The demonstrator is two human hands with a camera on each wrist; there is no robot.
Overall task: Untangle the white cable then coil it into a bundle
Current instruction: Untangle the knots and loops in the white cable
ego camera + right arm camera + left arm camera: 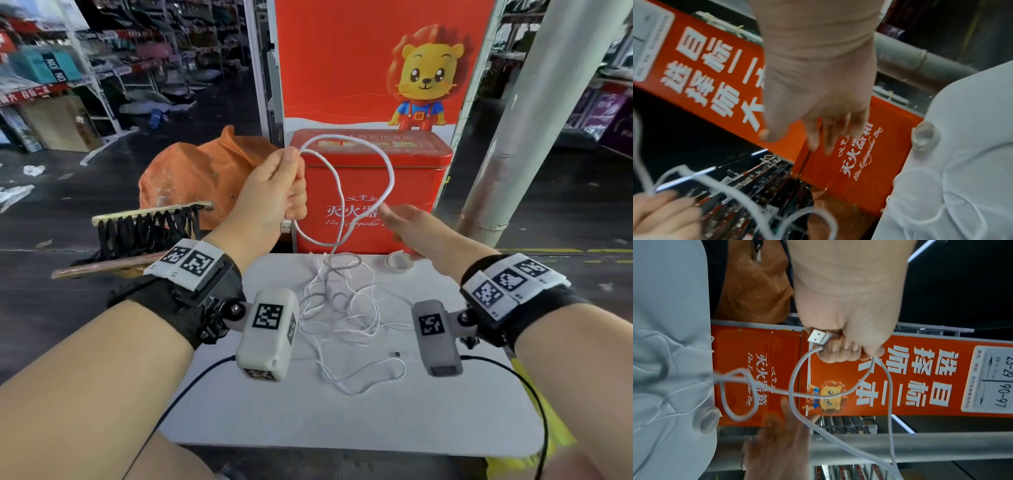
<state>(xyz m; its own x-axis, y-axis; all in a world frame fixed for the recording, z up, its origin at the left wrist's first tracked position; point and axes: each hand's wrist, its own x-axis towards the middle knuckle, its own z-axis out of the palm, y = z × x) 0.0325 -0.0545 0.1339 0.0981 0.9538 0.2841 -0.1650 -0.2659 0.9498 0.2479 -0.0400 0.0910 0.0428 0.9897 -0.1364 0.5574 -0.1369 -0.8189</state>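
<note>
My left hand (281, 185) is raised above the far edge of the white table (445, 411) and grips the white cable (370, 150) near its USB plug (818, 337), which sticks out below the fist. A wide loop of cable arcs from the top of the fist to the right and drops toward the table. The rest of the cable lies in a loose tangle (342, 308) on the table, its small connector (397, 354) lying to the right. My right hand (407, 222) is open beside the loop with straight fingers (828, 138), holding nothing.
A roll of clear tape (397, 262) lies at the table's far edge. Behind the table stand a red fire extinguisher box (411, 181), an orange sack (198, 171) and a grey pillar (534, 120). A wooden frame with black lacing (147, 229) leans at the left.
</note>
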